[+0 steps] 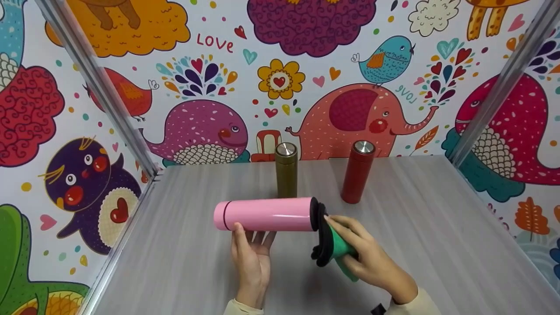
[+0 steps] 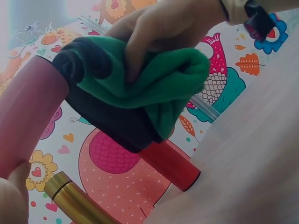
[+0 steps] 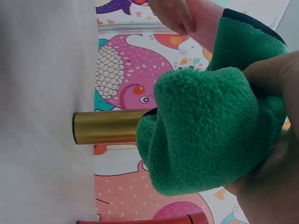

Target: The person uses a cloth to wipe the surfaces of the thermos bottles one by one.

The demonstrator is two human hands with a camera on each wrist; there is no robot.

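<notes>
A pink thermos bottle (image 1: 269, 214) lies sideways in the air over the table, its lid end to the left. My left hand (image 1: 253, 262) holds it from below, thumb on the near side. In my right hand (image 1: 372, 256) is a bunched cloth, green on one side and black on the other. The cloth (image 2: 140, 79) covers part of the bottle's base end, its black side against the base in the head view. Seen from the right wrist, the green fluffy side (image 3: 205, 130) bulges out of the grip.
Behind the hands a gold thermos (image 1: 287, 170) and a red thermos (image 1: 358, 173) stand upright on the grey table (image 1: 192, 210). Metal posts (image 1: 100, 83) and a cartoon-printed wall enclose the table at the back and sides.
</notes>
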